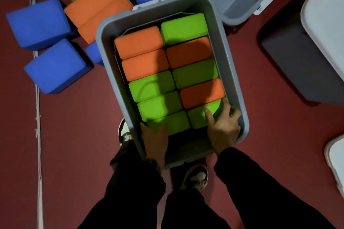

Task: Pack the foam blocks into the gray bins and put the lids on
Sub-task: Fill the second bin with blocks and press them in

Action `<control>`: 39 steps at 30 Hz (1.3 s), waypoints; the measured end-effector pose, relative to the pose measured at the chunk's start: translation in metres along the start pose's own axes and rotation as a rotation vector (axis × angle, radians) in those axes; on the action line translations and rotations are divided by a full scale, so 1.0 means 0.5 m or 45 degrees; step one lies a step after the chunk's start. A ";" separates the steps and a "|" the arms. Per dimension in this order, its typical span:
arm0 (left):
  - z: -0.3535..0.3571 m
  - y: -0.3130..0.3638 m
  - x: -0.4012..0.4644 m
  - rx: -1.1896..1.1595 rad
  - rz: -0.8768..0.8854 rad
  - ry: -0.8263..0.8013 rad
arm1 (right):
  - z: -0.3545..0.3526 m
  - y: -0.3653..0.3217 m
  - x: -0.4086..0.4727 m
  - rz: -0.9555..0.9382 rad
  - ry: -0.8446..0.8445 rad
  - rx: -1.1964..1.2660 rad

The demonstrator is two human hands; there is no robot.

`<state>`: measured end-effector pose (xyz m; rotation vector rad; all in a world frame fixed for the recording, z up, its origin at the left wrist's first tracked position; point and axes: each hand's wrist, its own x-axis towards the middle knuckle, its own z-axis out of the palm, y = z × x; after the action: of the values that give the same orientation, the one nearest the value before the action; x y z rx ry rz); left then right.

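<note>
Gray bin (230, 72) full of foam blocks; our left hand (155, 140) and right hand (222, 126) grip green blocks (167, 122) at 6 o'clock.

No readable text, label, brand, number or sign is showing anywhere, whether on the bins, the foam blocks, the lids or the floor.

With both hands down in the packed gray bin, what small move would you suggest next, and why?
Probably press the two nearest green foam blocks flat: the left hand and right hand rest on them at the gray plastic bin's near end, where a gap remains, and both columns look full.
</note>
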<state>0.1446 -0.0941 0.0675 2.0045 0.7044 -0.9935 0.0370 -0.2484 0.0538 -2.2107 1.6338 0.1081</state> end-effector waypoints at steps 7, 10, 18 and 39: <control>-0.035 0.083 0.051 1.350 1.253 0.117 | 0.012 -0.019 0.025 -0.432 0.313 -0.447; -0.045 0.132 0.128 1.720 1.369 0.022 | 0.025 -0.047 0.090 -1.030 0.044 -0.361; -0.032 0.144 0.226 1.880 1.142 -0.311 | 0.090 -0.056 0.178 -1.259 -0.188 -0.422; -0.052 0.373 -0.186 1.134 1.297 -0.391 | -0.354 -0.236 0.120 -0.565 -0.814 -0.264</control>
<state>0.2427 -0.1869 0.2284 2.3502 -1.0414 -0.9611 0.1369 -0.3355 0.2304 -2.2923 0.8054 0.7942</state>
